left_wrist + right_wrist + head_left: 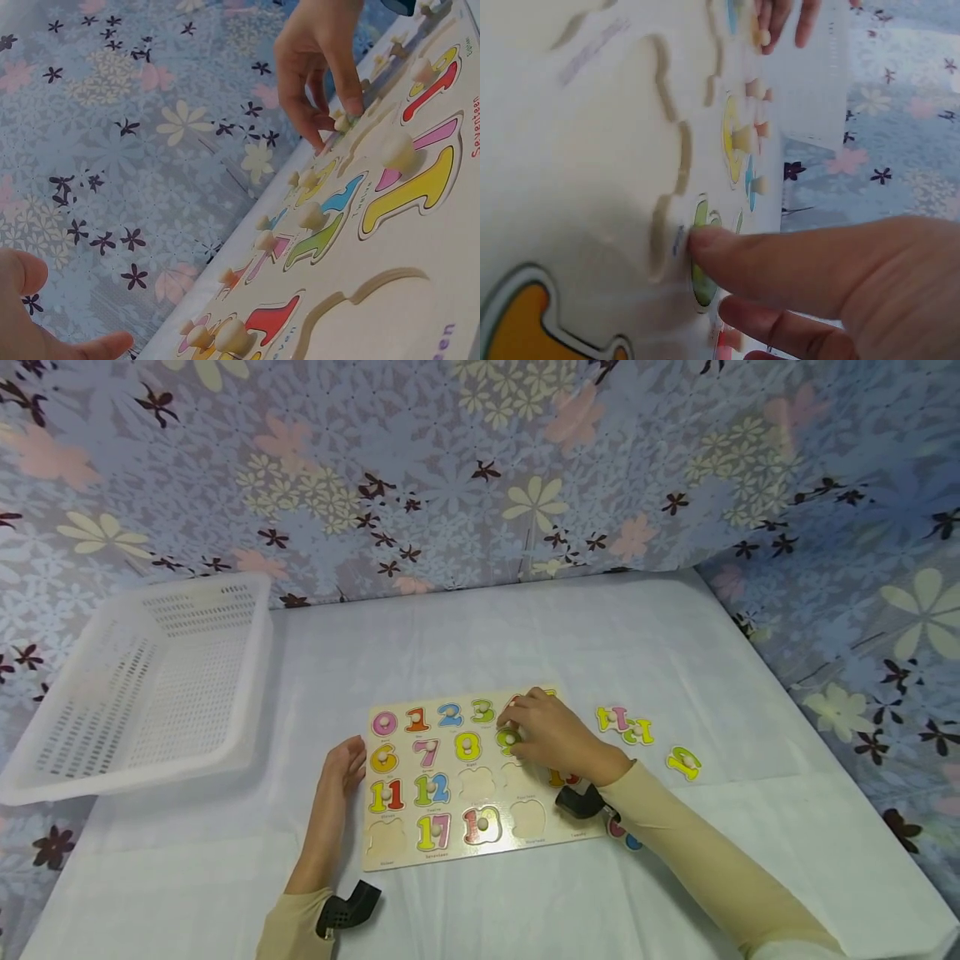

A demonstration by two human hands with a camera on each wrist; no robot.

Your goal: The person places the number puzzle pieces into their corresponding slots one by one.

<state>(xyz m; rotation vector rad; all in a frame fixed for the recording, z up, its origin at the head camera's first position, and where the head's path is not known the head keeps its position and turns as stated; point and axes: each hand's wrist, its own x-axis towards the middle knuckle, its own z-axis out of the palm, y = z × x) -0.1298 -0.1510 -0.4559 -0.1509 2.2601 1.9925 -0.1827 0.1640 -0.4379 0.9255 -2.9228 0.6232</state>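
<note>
A wooden number puzzle board point(468, 853) lies on the table, many of its knobbed number pieces seated and several recesses bare. At its upper right my right hand point(553, 732) holds the green number 9 piece point(509, 742) between thumb and fingers. In the right wrist view the thumb point(727, 251) lies on the face of that green piece point(703, 281); the other fingers are partly hidden. Beside the board's left edge, my left hand point(345, 766) rests with loosely bent fingers and holds nothing. Its thumb and a finger point(97, 347) show apart in the left wrist view.
Loose number pieces lie right of the board: a yellow and pink one point(613, 718), a green and yellow one point(637, 732) and another point(684, 763). A red and blue piece point(624, 832) is partly under the right forearm. A white plastic basket point(251, 727) stands at left.
</note>
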